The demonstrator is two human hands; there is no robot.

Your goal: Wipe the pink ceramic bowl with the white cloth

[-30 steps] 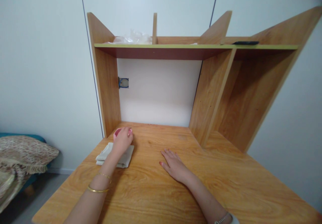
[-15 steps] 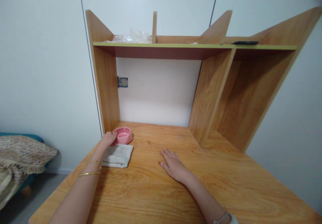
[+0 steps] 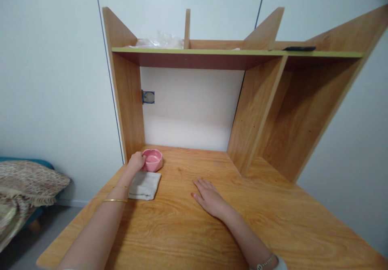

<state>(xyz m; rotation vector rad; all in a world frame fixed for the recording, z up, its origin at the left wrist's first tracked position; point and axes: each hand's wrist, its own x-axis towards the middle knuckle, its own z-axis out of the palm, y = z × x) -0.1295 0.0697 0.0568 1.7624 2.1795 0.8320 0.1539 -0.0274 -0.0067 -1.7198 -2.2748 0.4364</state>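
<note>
At the desk's back left corner, my left hand (image 3: 137, 161) grips the near left rim of a pink faceted bowl (image 3: 153, 161), which looks like an ashtray. Its fingertips are partly hidden behind the rim. Just in front of the bowl lies a folded pale grey cloth (image 3: 145, 186), its left edge covered by my left wrist. My right hand (image 3: 209, 198) rests palm down on the wooden desk (image 3: 182, 229), fingers stretched out, holding nothing.
A wooden shelf unit (image 3: 188, 52) stands along the back, with upright panels. Clear plastic wrap (image 3: 162, 41) and a flat black object (image 3: 300, 49) lie on top. An uncovered wall box (image 3: 148, 97) shows wires. A patterned blanket (image 3: 27, 185) covers furniture at left.
My left hand and the pink bowl have shifted slightly right and toward the back. The cloth stays in place, and my right hand keeps its spot on the desk.
</note>
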